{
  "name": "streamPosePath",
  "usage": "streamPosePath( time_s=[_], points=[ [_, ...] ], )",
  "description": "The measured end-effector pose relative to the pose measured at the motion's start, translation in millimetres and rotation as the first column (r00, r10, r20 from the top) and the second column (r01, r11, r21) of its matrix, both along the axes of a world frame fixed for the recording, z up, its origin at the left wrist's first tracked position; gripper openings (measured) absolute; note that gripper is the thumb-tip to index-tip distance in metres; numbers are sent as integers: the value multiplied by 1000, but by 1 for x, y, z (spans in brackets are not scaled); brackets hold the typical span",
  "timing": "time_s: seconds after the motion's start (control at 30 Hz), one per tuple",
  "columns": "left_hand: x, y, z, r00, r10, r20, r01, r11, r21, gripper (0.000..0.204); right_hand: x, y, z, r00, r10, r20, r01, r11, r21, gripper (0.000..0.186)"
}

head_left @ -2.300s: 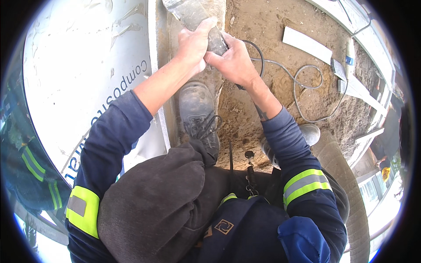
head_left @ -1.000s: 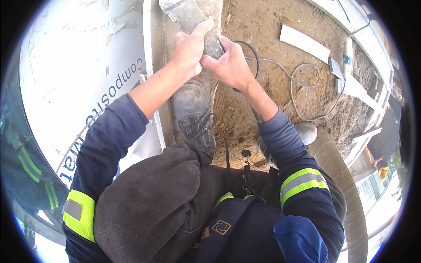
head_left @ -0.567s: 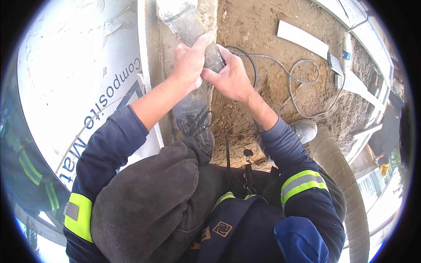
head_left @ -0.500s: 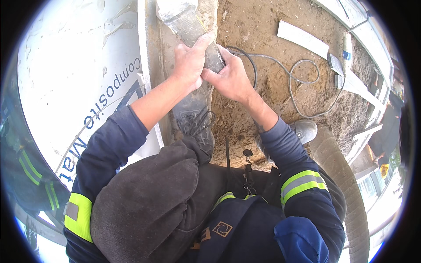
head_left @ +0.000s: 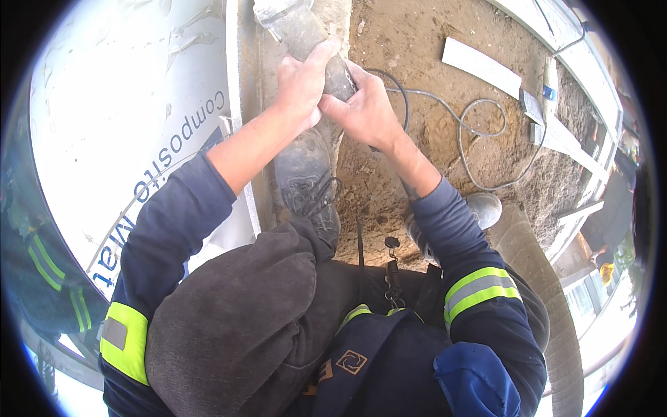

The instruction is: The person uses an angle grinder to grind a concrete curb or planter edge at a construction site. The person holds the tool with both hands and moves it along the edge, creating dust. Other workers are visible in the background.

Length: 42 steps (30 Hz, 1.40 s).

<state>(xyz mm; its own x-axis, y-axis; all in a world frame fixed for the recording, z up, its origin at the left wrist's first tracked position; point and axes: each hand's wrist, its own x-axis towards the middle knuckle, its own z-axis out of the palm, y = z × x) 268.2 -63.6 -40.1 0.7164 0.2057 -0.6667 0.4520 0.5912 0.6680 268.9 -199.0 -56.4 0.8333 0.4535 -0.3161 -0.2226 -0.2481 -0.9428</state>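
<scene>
Pushing the dusty tool (head_left: 301, 33) slightly farther off than a moment ago.
Holding its body between curled left hand (head_left: 303, 81) and right hand (head_left: 369, 105), likely for steadiness.

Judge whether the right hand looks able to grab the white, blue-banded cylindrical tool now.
Probably not: the right hand grips the dusty grey tool, and the white tool lies farther right, beyond looped grey cable.

dusty boot (head_left: 302, 163) blocks just below left hand (head_left: 302, 80) — lane over dirt (head_left: 372, 174) between boot and right forearm (head_left: 418, 167). outboard of right hand (head_left: 368, 108): black cord (head_left: 406, 104) close in (grey cord loop (head_left: 460, 139) farther out). left — white panel (head_left: 125, 104) under left forearm (head_left: 257, 142).
</scene>
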Motion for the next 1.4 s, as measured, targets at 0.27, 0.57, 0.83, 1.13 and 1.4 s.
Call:
streamPosePath(
  time_s=[0.27,0.57,0.83,1.13,1.4],
  points=[
    [9,6,-2,999,28,15,-28,1000,-5,26,9,6,2,999,1,-44,-3,999,-45,57],
    [-14,-11,4,1000,13,-14,-12,1000,22,27,-17,-9,-6,1000,-24,19,24,1000,17,66],
    [-26,-14,-3,999,24,-43,-23,999,30,25,-26,-12,7,998,-13,-63,14,1000,10,71],
    [-15,-8,3,999,9,-33,-9,1000,9,27,-16,-7,4,999,1,-37,-2,1000,-9,76],
    [-1,0,-1,999,41,-10,-41,999,28,28,0,1,7,998,20,-59,-22,999,-23,63]
  ],
)
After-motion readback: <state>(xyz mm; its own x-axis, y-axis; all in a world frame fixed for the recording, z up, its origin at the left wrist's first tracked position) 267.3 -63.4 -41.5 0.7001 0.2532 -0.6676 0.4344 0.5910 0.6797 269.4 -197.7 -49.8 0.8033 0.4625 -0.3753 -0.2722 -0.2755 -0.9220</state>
